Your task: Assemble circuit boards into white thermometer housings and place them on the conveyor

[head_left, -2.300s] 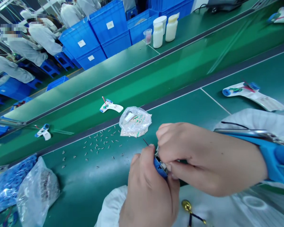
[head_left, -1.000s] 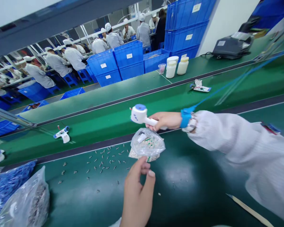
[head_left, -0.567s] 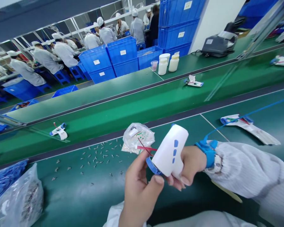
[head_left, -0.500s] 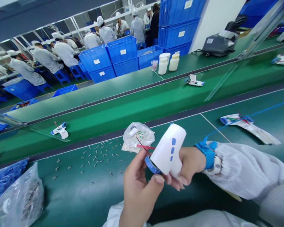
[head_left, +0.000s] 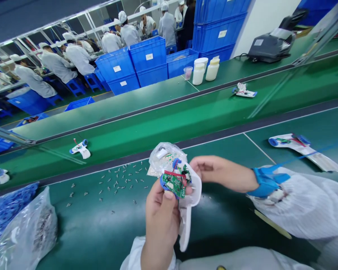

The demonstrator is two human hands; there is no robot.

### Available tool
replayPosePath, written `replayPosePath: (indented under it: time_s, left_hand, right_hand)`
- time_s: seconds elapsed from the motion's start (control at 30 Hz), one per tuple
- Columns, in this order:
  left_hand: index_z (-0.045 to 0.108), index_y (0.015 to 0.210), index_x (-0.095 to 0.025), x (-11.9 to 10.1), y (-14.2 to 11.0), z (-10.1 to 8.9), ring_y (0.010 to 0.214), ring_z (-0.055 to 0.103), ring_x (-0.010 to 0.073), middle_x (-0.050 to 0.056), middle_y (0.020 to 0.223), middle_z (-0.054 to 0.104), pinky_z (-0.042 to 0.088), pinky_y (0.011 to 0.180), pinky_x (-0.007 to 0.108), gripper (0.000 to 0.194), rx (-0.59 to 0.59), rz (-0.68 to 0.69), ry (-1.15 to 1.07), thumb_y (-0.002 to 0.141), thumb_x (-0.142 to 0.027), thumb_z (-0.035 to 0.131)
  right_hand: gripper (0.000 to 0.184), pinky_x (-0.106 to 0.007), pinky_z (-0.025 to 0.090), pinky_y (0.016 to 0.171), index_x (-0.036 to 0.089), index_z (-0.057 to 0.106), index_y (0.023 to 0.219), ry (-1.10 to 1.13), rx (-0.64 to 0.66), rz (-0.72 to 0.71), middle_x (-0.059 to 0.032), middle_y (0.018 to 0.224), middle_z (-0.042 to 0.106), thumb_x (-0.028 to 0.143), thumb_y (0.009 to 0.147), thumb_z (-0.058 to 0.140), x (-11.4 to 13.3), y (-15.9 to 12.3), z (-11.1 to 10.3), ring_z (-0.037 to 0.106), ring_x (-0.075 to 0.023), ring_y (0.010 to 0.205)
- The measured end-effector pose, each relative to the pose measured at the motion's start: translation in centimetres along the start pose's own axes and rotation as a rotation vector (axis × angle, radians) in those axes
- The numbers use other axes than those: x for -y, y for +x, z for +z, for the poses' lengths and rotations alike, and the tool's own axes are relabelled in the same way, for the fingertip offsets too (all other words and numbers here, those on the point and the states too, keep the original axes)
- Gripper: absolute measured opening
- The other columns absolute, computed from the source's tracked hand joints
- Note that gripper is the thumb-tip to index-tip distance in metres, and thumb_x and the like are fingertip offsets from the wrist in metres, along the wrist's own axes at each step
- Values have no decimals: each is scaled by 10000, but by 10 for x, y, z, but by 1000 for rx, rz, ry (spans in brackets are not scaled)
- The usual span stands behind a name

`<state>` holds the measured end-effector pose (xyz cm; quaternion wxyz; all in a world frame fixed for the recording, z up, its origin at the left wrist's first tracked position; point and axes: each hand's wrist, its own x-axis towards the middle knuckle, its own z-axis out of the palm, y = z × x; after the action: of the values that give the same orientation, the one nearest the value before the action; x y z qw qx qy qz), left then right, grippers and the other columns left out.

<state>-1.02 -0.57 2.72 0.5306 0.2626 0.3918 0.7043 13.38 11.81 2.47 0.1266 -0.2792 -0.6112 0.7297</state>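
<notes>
My left hand (head_left: pixel 162 221) grips a white gun-shaped plastic housing (head_left: pixel 196 189), its hollow side toward me and its handle pointing down. Inside it sit a green circuit board (head_left: pixel 173 183), red wires and blue round parts. At the housing's upper right edge is my right hand (head_left: pixel 214 170), fingers bent against the shell, their tips partly hidden behind it. A blue strap (head_left: pixel 266 182) with a cord circles my right wrist. Just behind the housing lies a clear bag of small parts (head_left: pixel 163 153). Several small metal screws (head_left: pixel 121 182) are scattered left of it.
Similar open housings lie on the right bench (head_left: pixel 307 150) and on the green conveyor belt (head_left: pixel 80 149). Bags of blue parts (head_left: pixel 12 210) and metal pieces (head_left: pixel 41 228) stand at left. White bottles (head_left: pixel 198 74), stacked blue crates (head_left: pixel 148 54) and seated co-workers (head_left: pixel 79 58) are beyond.
The housing has been turned over from its smooth outer face to its open side with the circuit board. My right hand has shifted from the handle to the upper edge. Belt housings have moved right.
</notes>
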Motion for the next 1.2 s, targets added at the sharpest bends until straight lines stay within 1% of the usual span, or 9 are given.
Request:
replayPosePath:
  time_s: [0.1,0.23,0.43,0.6,0.7,0.77,0.9,1.03,1.2]
  left_hand:
    - [731,931,-232,2,1,-3,674,677,160,45,800,736,541,650,249,219,16,72,79,817,-410,671]
    - [725,971,-237,2,-1,-1,667,665,145,33,785,732,524,596,202,211,19,139,216,790,-345,716]
    - [728,899,-275,-8,-8,11,674,632,91,-43,754,707,494,642,142,162,-231,182,431,741,-287,764]
    - [718,925,-246,-5,-7,-1,696,646,117,-8,800,726,503,641,169,179,-134,188,460,762,-315,738]
    - [709,956,-213,-1,-6,-8,719,668,165,35,819,733,522,645,224,228,-72,176,392,774,-350,721]
    - [708,974,-216,-1,-6,-8,711,657,164,31,807,722,514,639,226,254,-77,173,362,767,-363,726]
    - [713,945,-243,-8,-10,-1,749,648,154,11,823,710,493,674,211,254,-177,158,391,743,-392,748]
    - [717,901,-251,-12,-10,5,726,633,134,-10,801,701,481,668,196,206,-215,203,485,744,-380,745]
    - [721,888,-259,-12,-10,9,679,598,85,-39,763,681,459,622,138,206,-257,182,457,727,-378,766]
  right_hand:
    - [136,-231,416,643,151,601,743,-294,-323,-248,0,719,570,279,787,613,24,-9,6,519,-104,679]
    - [58,-219,432,656,155,668,716,-472,-253,-549,-17,717,621,163,757,627,45,-15,32,565,-110,705]
    - [136,-192,405,585,140,628,591,-429,-199,-489,15,617,555,115,724,640,44,-4,45,517,-76,611]
    - [167,-211,434,611,136,633,620,-324,-165,-529,-5,646,588,154,779,584,46,8,28,543,-91,630]
    - [148,-255,469,742,147,692,870,-472,-229,-439,-50,902,679,170,803,563,48,19,18,618,-138,828]
    - [200,-284,466,835,144,684,960,-538,-131,-455,-66,1009,683,172,814,551,48,23,15,619,-158,945]
    - [155,-272,456,823,130,654,767,-586,142,-574,-46,819,676,129,832,514,46,21,17,596,-131,847]
    - [95,-230,435,681,138,643,746,-623,143,-428,-9,729,626,132,782,556,44,15,18,554,-107,719]
    - [86,-234,412,661,150,666,742,-600,145,-309,15,652,570,165,748,581,38,10,20,530,-110,674]
